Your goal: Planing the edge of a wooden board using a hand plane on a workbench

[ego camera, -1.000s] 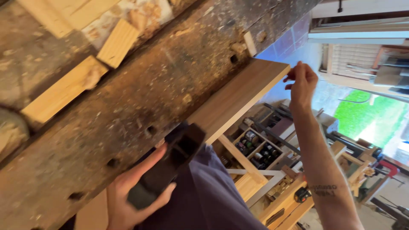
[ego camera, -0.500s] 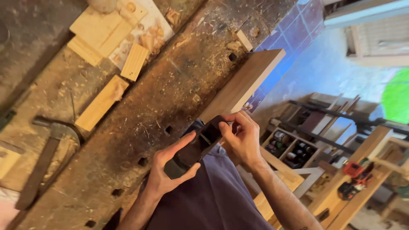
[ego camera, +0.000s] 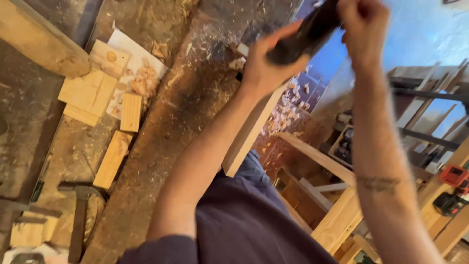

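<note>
A hammer [ego camera: 78, 215] and pale wood offcuts [ego camera: 113, 159] lie on the shaving-strewn workbench [ego camera: 185, 117]. Beside them the left hand [ego camera: 264, 66] grips the rear of a dark hand plane [ego camera: 305, 34] above the long board [ego camera: 251, 129] at the bench edge. The right hand [ego camera: 364, 27] is clenched around its front.

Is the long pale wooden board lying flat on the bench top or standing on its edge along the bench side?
On edge: the long pale wooden board shows its narrow face up, alongside the worn workbench.
</note>
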